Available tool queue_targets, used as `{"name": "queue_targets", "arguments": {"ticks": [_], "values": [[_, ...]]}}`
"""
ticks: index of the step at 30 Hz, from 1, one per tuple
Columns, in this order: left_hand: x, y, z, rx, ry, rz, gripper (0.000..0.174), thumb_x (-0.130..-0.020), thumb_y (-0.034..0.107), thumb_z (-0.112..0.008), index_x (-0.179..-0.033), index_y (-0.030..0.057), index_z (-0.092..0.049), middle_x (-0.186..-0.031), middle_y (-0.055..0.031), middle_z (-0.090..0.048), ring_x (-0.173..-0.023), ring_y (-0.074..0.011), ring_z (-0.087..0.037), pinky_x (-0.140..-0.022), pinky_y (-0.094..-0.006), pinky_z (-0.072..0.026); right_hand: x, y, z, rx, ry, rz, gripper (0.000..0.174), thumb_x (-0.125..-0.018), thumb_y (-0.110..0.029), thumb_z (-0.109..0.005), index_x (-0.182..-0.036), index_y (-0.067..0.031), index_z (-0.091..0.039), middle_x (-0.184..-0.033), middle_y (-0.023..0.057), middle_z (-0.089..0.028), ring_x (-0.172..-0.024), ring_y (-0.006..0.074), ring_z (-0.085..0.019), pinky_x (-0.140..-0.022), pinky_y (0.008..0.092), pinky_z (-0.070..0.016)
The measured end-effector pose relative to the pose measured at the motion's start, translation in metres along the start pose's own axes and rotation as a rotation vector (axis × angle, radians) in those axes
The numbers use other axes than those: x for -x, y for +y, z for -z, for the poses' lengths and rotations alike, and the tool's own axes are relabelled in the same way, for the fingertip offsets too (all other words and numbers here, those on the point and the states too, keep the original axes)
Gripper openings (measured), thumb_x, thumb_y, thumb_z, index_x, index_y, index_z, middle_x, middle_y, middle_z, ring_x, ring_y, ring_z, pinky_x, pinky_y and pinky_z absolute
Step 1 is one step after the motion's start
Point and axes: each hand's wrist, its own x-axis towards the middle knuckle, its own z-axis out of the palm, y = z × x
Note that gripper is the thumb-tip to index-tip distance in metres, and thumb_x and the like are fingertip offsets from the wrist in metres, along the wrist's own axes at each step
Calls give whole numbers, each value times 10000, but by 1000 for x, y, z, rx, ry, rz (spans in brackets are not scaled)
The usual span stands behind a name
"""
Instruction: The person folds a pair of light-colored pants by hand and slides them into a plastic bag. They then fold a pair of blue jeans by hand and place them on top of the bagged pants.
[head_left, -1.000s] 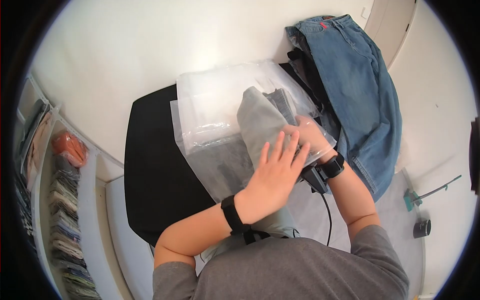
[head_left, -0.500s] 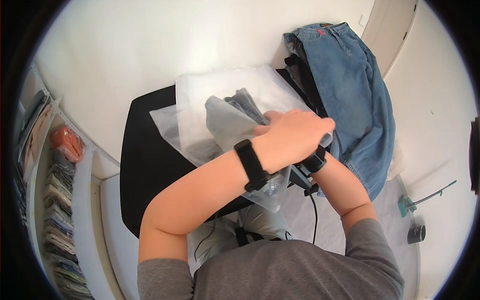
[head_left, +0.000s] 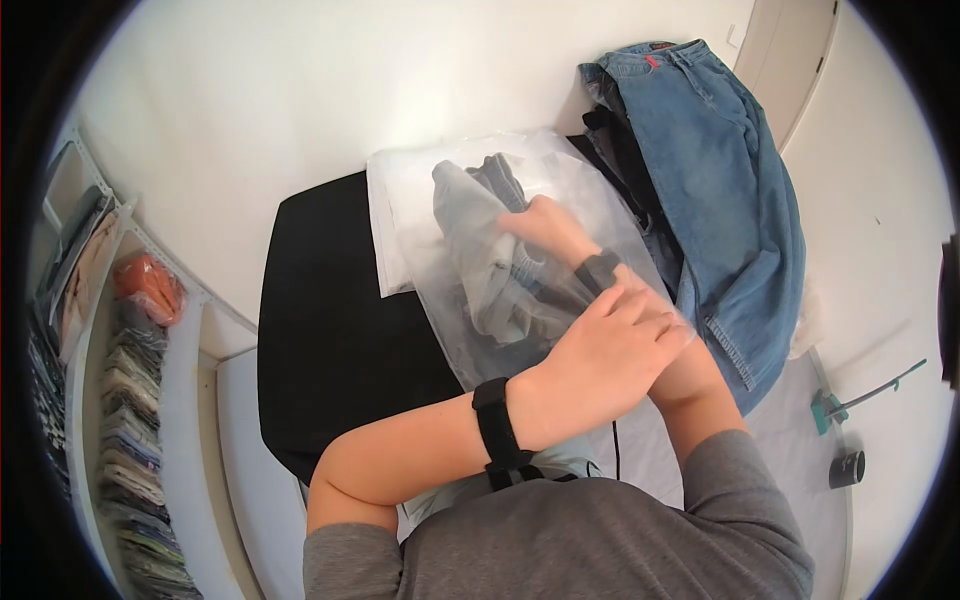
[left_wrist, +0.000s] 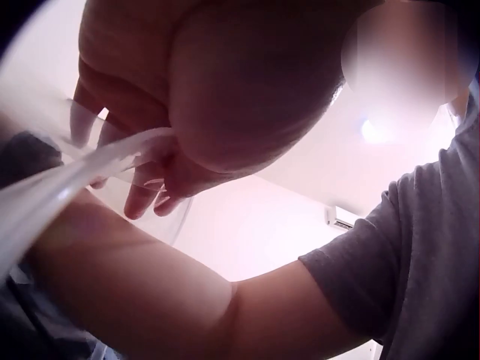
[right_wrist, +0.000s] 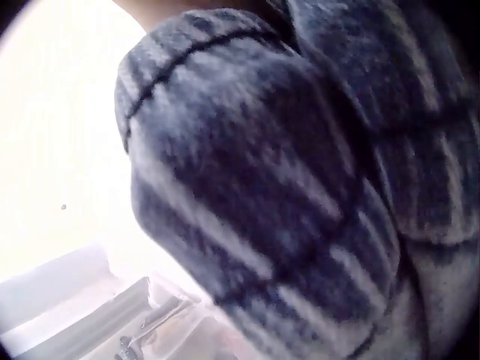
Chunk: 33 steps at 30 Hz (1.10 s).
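Note:
A folded pair of grey-blue jeans is in my right hand, which grips it at the near right side. Around the jeans and over my right wrist lies a clear plastic bag. My left hand pinches the bag's opening edge over my right forearm. In the left wrist view, a band of clear plastic runs up to the curled fingers of the left hand. Folded denim with stitched seams fills most of the right wrist view, which hides the right fingers.
A stack of flat plastic bags lies on the black table. Blue jeans are draped at the table's right side. At left, a shelf holds several bagged folded garments. A teal broom and black bin stand at right.
My left hand, first spread over the bag, crosses to the right and now pinches the bag's edge farther back on my right forearm. The jeans have shifted left and forward.

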Motion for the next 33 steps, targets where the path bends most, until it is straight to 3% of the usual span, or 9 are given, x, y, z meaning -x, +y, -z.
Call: {"name": "queue_targets", "arguments": {"ticks": [5,12,15,18,20,24,26,30,33], "values": [[1,6,-1,-111,-32,34,395,-804,80,-511,-1196,28,-501,-1147,-108,-574,-1151,-289,-484,-996,-429,-364,12,8,10,-205,-74,-115,739,-752,-605,-575,-931,108,-648,-826,236,-645,-834,303,-630,-760,347,-464],[8,1,-3,-148,-111,79,364,-814,82,-509,-1168,-2,-509,-1200,-134,-564,-1196,-325,-479,-984,-428,-382,3,58,16,-162,-163,-119,709,-837,-581,-515,-1037,91,-625,-927,209,-645,-865,261,-603,-795,331,-440],[15,-4,-5,-192,-186,115,355,-816,80,-502,-1160,-5,-515,-1228,-143,-553,-1185,-325,-490,-982,-423,-384,14,68,18,-11,-173,217,650,-841,-540,-538,-1022,76,-638,-910,202,-648,-860,273,-603,-793,331,-440],[22,-3,-7,-199,-198,131,343,-818,80,-494,-1149,-4,-519,-1234,-148,-550,-1178,-326,-496,-978,-419,-388,15,63,5,-107,-153,-91,591,-859,-454,-532,-1138,64,-578,-913,194,-655,-883,303,-623,-814,344,-454],[26,-3,-5,-207,-227,130,343,-808,81,-494,-1139,-6,-519,-1238,-148,-545,-1176,-326,-497,-973,-406,-394,5,71,-18,594,-81,81,542,-845,-275,-527,-1277,43,-452,-1127,264,-538,-1047,404,-538,-911,412,-426],[18,-4,7,-91,-206,214,327,-795,81,-500,-1109,-3,-530,-1230,-153,-551,-1148,-320,-521,-958,-392,-407,11,60,-59,419,287,462,565,-911,-338,-451,-1336,30,-393,-1225,285,-503,-1150,397,-498,-976,401,-385],[18,-7,10,-113,47,201,299,-788,84,-499,-1072,1,-546,-1206,-147,-569,-1113,-316,-547,-931,-387,-428,27,7,-49,-371,-253,138,644,-953,-424,-367,-1408,22,-268,-1316,302,-431,-1274,374,-394,-1038,376,-325],[18,-9,13,-45,102,194,288,-780,77,-508,-1053,3,-562,-1183,-137,-588,-1097,-315,-561,-915,-390,-444,12,-13,-107,-348,-251,291,703,-943,-510,-323,-1467,-76,-150,-1403,291,-326,-1351,409,-247,-1081,453,-246],[24,-8,9,-26,76,191,306,-769,55,-514,-1067,5,-568,-1157,-127,-601,-1101,-313,-559,-923,-387,-442,27,-33,-122,165,-359,173,695,-872,-620,-358,-1460,-271,-227,-1476,236,-207,-1339,524,-135,-1051,633,-137]]}}
